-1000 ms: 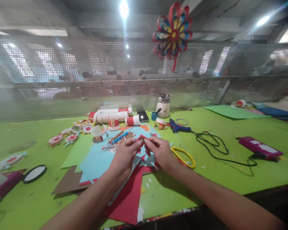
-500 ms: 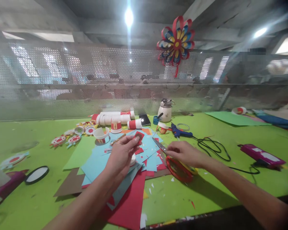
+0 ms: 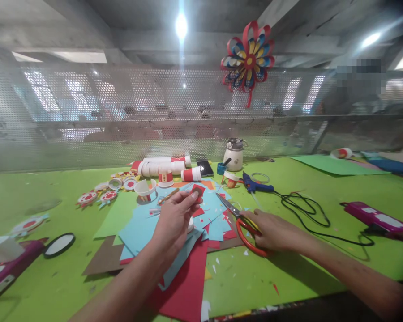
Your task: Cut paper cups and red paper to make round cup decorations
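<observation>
My left hand (image 3: 174, 217) pinches a small piece of red paper (image 3: 200, 189) with a darker brownish patch on it, between thumb and fingers. In my right hand (image 3: 275, 229) are scissors (image 3: 234, 210) with red and yellow handles, gripped by the handles. Their blades point away and leftward, a short way right of the red piece and apart from it. Under both hands lie overlapping sheets of blue paper (image 3: 137, 228), red paper (image 3: 184, 286) and small red and blue scraps.
Paper cups (image 3: 165, 178) and a cut cup (image 3: 145, 190) stand behind the sheets. A blue glue gun (image 3: 257, 184) with a looping black cord lies to the right, near a purple power strip (image 3: 376, 217). A white bottle (image 3: 234, 156) stands at the back. Cup flowers (image 3: 108, 196) lie left.
My right hand has turned and shifted its hold on the scissors, with the fingers now around the handles. The left hand keeps the red piece. The view has shifted slightly.
</observation>
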A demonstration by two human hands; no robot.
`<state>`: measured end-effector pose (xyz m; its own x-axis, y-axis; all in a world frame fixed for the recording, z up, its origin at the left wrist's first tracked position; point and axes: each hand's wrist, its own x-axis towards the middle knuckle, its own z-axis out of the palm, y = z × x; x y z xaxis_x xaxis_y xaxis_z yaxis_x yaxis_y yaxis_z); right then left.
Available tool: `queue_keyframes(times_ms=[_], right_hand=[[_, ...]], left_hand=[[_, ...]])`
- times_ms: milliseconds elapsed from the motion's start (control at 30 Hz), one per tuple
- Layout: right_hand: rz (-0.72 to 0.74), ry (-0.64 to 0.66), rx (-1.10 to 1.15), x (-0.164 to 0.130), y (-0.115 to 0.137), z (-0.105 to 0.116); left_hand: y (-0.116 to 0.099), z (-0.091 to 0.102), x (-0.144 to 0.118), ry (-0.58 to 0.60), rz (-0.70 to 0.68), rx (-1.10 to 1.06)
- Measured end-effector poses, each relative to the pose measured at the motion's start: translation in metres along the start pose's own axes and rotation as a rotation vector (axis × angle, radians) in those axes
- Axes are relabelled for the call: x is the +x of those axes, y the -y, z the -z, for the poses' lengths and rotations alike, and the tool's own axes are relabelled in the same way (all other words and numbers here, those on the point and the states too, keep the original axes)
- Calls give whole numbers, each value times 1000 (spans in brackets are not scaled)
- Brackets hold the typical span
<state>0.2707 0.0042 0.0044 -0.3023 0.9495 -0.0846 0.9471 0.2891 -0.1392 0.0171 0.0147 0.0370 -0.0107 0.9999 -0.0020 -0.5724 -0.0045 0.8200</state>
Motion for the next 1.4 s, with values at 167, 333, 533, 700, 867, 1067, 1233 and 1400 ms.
queue_keyframes(times_ms=[167,333,533,700,867,1067,1233,1400], right_hand=[[-148,50,143,11,-1,4],[-228,-7,161,15,-8,4],[-140,-123,665,-2,-7,11],[47,-161,1110,-14,26,20],[94,-227,1240,-17,71,9],[231,-272,1143,-12,91,-3],[273,-326,1126,-10,101,-5],[255,-350,1032,-11,102,-4]], left_hand=[[1,1,1,9,-21,-15],[1,1,1,2,-23,-12],[2,3,4,1,-39,-11],[-1,1,3,6,-83,0],[-7,-2,0,-33,-63,-10],[-13,-9,-2,-19,-70,-10],[-15,-18,-5,-51,-68,-41],[-10,-25,-6,-57,-54,-41]])
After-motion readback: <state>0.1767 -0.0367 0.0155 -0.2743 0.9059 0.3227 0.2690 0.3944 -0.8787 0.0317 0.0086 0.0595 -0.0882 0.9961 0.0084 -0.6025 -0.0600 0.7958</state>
